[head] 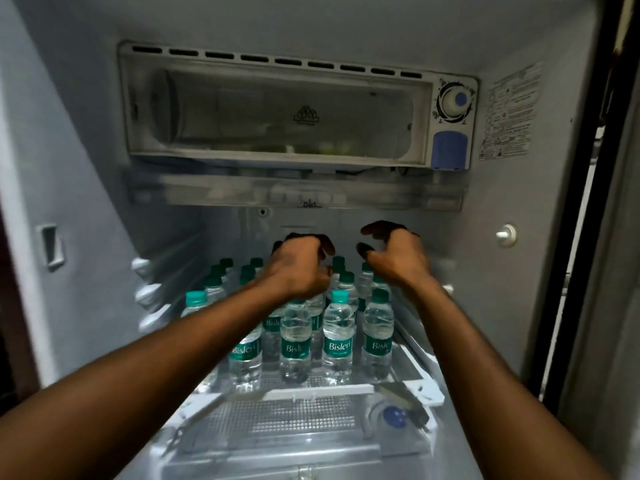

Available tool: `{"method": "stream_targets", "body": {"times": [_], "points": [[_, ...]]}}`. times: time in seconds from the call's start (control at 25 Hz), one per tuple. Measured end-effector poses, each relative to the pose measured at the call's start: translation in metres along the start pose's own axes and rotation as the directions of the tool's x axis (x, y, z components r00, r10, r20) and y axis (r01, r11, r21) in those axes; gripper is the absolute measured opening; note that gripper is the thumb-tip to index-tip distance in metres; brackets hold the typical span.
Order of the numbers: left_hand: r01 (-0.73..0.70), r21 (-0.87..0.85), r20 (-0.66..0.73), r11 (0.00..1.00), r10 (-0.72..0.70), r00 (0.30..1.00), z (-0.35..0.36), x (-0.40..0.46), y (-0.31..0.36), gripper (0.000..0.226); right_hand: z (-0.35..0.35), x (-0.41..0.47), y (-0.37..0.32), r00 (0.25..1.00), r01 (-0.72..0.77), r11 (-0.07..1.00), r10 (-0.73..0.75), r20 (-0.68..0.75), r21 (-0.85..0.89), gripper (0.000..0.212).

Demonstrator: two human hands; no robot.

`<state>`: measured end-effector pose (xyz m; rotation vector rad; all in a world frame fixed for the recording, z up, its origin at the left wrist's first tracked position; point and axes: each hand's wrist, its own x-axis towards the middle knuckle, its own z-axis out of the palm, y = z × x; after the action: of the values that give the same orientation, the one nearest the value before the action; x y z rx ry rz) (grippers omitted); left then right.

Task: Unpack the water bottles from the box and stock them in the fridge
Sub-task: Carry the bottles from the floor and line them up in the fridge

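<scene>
Several small clear water bottles [337, 336] with green caps and green labels stand in rows on the fridge's clear shelf [412, 372]. Both my arms reach deep inside. My left hand [298, 268] hovers over the rear bottles with its fingers curled downward, and nothing shows in its grip. My right hand [394, 252] is above the back right bottles, fingers spread and bent like a claw, holding nothing. The bottles under my left wrist are partly hidden. The box is out of view.
The freezer compartment [277, 112] with a thermostat dial [455, 100] hangs above the shelf. A drip tray [294, 192] sits just over my hands. Shelf rails line the left wall [152, 292]. A crisper cover [277, 420] lies below the front edge.
</scene>
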<state>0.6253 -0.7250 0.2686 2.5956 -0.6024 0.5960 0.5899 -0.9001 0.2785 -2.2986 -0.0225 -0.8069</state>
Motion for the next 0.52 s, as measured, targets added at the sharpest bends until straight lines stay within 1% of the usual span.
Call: {"method": "stream_targets", "body": {"times": [0.04, 0.12, 0.2, 0.32, 0.44, 0.52], "points": [[-0.029, -0.001, -0.046, 1.000, 0.029, 0.999, -0.006, -0.024, -0.004, 0.038, 0.004, -0.016, -0.013, 0.998, 0.057, 0.998, -0.057, 0.001, 0.011, 0.039], [-0.094, 0.073, -0.115, 0.993, 0.102, 0.988, -0.015, -0.072, -0.015, 0.043, 0.015, -0.054, -0.035, 0.980, 0.198, 0.980, -0.198, 0.014, -0.009, 0.042], [-0.112, 0.074, -0.148, 0.991, 0.122, 0.981, -0.022, -0.115, -0.032, 0.046, 0.030, -0.086, -0.051, 0.950, 0.305, 0.952, -0.305, 0.060, 0.007, 0.048], [-0.103, -0.009, -0.192, 0.995, 0.099, 0.976, -0.037, -0.173, -0.047, 0.048, 0.051, -0.123, -0.068, 0.922, 0.359, 0.931, -0.365, 0.126, 0.069, 0.052], [-0.097, -0.076, -0.261, 0.992, 0.074, 0.963, -0.061, -0.230, -0.057, 0.042, 0.068, -0.161, -0.091, 0.893, 0.400, 0.901, -0.424, 0.150, 0.165, 0.049], [-0.068, -0.100, -0.278, 0.993, 0.038, 0.960, -0.078, -0.267, -0.064, 0.037, 0.080, -0.188, -0.107, 0.854, 0.451, 0.860, -0.493, 0.165, 0.238, 0.046]]}}
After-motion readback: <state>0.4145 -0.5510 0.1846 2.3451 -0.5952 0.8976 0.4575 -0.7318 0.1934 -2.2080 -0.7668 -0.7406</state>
